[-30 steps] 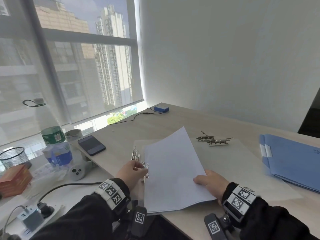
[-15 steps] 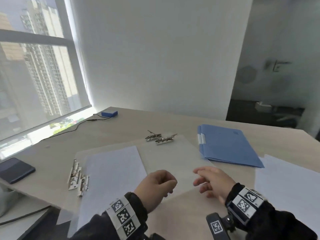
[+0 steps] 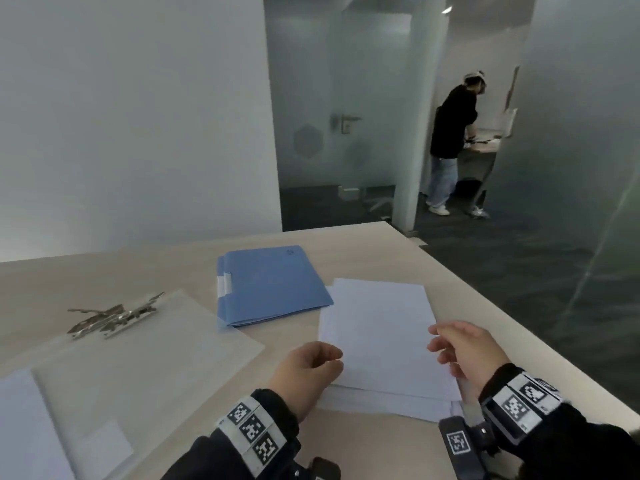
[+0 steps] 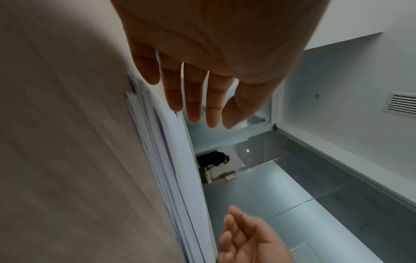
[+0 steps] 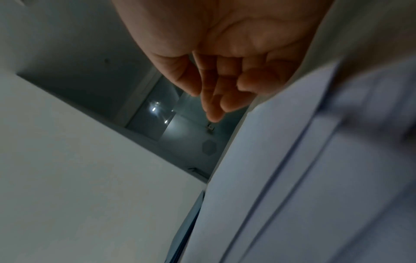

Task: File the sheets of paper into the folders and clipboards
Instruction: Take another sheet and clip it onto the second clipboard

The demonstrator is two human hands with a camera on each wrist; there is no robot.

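Observation:
A stack of white sheets [image 3: 377, 341] lies on the desk at the right, next to a closed blue folder [image 3: 270, 289]. My left hand [image 3: 330, 358] hovers at the stack's left edge. In the left wrist view its fingers [image 4: 193, 99] are straight and hold nothing beside the stack [image 4: 166, 160]. My right hand [image 3: 441, 342] is over the stack's right side with loosely curled fingers [image 5: 216, 99] that hold nothing above the paper [image 5: 292, 178]. A clear clipboard [image 3: 180, 362] with a metal clip [image 3: 114, 317] lies at the left.
Another sheet [image 3: 14, 427] shows at the far left edge, on a second clear board. The desk's right edge [image 3: 519, 317] runs close behind the stack. A person [image 3: 450, 143] stands at a far table beyond glass partitions.
The view has swung right. Both hands left the sheet on the left clipboard and moved right to the paper stack. The left hand no longer touches the clip.

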